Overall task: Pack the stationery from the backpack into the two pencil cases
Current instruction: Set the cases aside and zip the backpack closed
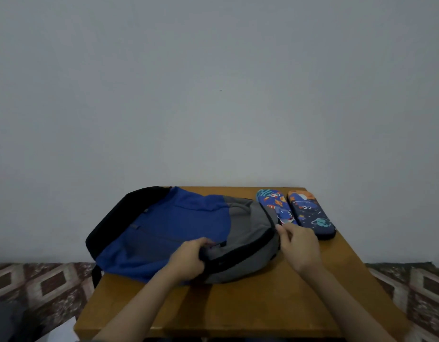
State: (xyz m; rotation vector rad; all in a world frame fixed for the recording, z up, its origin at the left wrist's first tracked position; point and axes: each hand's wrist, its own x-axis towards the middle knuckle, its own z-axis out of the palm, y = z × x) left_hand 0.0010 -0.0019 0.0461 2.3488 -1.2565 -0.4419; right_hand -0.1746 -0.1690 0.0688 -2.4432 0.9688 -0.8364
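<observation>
A blue, grey and black backpack (169,225) lies flat on the wooden table (250,307), its grey top end facing right. My left hand (188,261) grips the near edge of that grey top by the black zipper band. My right hand (300,245) pinches something small at the zipper line on the bag's right end; what it pinches is too small to make out. Two closed pencil cases lie side by side at the table's far right: a blue one with sea creatures (275,206) and a dark one with planets (309,213). No stationery is visible.
The table stands against a plain grey wall (213,95). Patterned floor tiles (48,282) show on both sides of the table. A black strap (96,275) of the backpack hangs over the left edge. Bare wood lies in front of the bag.
</observation>
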